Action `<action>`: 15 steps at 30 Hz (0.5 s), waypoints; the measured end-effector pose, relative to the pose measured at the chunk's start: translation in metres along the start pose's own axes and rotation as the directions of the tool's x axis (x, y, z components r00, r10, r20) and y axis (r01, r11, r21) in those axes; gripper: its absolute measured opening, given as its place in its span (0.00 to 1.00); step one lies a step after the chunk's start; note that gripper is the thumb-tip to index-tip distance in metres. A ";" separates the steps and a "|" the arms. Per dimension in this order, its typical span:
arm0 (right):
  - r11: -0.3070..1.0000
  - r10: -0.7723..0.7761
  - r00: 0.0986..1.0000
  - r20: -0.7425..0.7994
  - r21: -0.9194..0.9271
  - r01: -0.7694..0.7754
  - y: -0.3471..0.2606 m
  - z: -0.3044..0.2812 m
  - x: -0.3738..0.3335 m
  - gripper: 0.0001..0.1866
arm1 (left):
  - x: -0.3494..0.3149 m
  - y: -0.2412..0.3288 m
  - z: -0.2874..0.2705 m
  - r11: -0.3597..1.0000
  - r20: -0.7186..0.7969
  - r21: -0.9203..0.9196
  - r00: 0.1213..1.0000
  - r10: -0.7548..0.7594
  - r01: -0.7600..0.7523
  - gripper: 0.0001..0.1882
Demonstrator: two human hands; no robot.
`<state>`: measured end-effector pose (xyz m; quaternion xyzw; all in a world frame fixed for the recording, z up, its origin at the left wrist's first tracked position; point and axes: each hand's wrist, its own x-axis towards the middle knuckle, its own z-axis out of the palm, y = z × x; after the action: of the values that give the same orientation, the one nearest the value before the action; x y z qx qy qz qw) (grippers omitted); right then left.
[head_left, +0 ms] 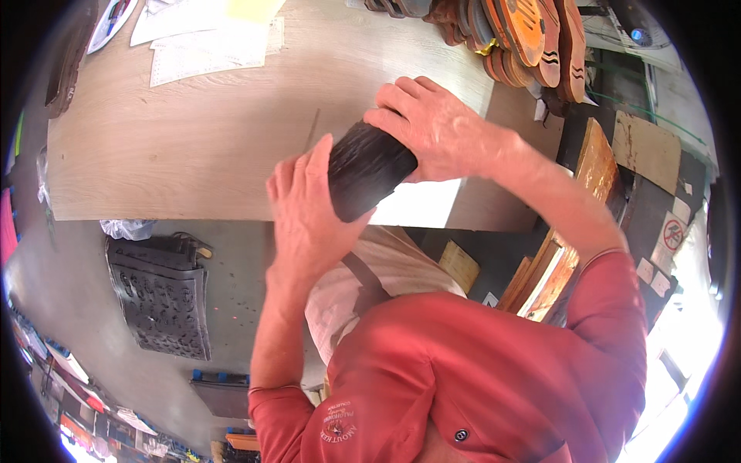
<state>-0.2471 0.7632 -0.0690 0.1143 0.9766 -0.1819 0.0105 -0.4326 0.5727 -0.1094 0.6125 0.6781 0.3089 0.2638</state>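
Between my hands is a stack of thin black pieces, with streaky layered edges facing up; the exact material cannot be made out. My left hand grips its left end, the thumb along the near side and the fingers at the far side. Around the right end curls my right hand, its fingers bent over the far corner. The stack is held at a slant over the near part of the wood-grain table.
White paper sheets lie at the table's far left. Orange, brown and grey shaped pieces are bunched at the far right. Wooden boards lean at the right. On the floor at left lies a black sheet with cut-out holes.
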 end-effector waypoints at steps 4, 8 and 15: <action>0.958 0.277 0.961 0.024 0.070 -0.278 -0.012 0.045 0.016 0.47 | 0.027 -0.043 -0.012 0.988 0.020 0.113 0.995 0.099 -0.100 0.58; 0.949 0.260 0.966 0.011 0.181 -0.258 -0.004 0.063 -0.001 0.56 | 0.030 -0.068 0.000 0.986 0.028 0.106 0.991 0.130 -0.132 0.57; 0.708 0.526 0.850 -0.040 0.574 -0.411 0.020 0.084 -0.020 0.78 | 0.029 -0.081 -0.001 0.964 0.065 0.168 0.978 0.198 -0.207 0.64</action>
<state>-0.2251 0.7469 -0.1530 0.3753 0.8173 -0.4307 -0.0751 -0.4908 0.5965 -0.1679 0.7064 0.6298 0.2593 0.1925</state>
